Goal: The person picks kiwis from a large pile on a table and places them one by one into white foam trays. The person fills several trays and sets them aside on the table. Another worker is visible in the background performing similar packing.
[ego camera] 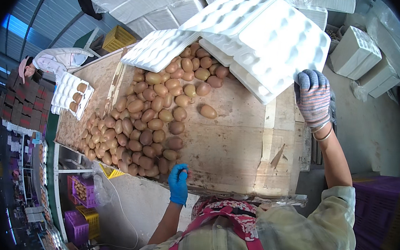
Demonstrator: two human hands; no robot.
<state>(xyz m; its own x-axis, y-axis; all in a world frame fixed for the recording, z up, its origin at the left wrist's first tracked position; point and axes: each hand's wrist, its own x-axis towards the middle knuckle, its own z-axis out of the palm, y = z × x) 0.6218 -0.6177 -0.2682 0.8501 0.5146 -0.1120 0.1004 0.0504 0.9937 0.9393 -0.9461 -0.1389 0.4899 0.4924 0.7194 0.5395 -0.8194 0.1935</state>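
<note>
My right hand [313, 97], in a striped knit glove, grips the right edge of a large white moulded foam tray [267, 40]. The tray is tilted over the far part of the wooden table [234, 147]. Brown kiwifruit [149, 119] lie heaped on the table's left half, some beneath the tray. One single kiwifruit [208, 111] rests apart, right of the heap. At the table's front edge, beside the nearest fruit, is my left hand [178, 184] in a blue glove. Its fingers are bent, and whether they hold anything is unclear.
Another white tray [158, 49] leans at the heap's far side. To the left, a person [57, 60] bends near a tray [73, 95] with a few fruits. Wrapped tray stacks [143, 0] stand behind. Purple crates [77, 227] are lower left, more [377, 209] at right.
</note>
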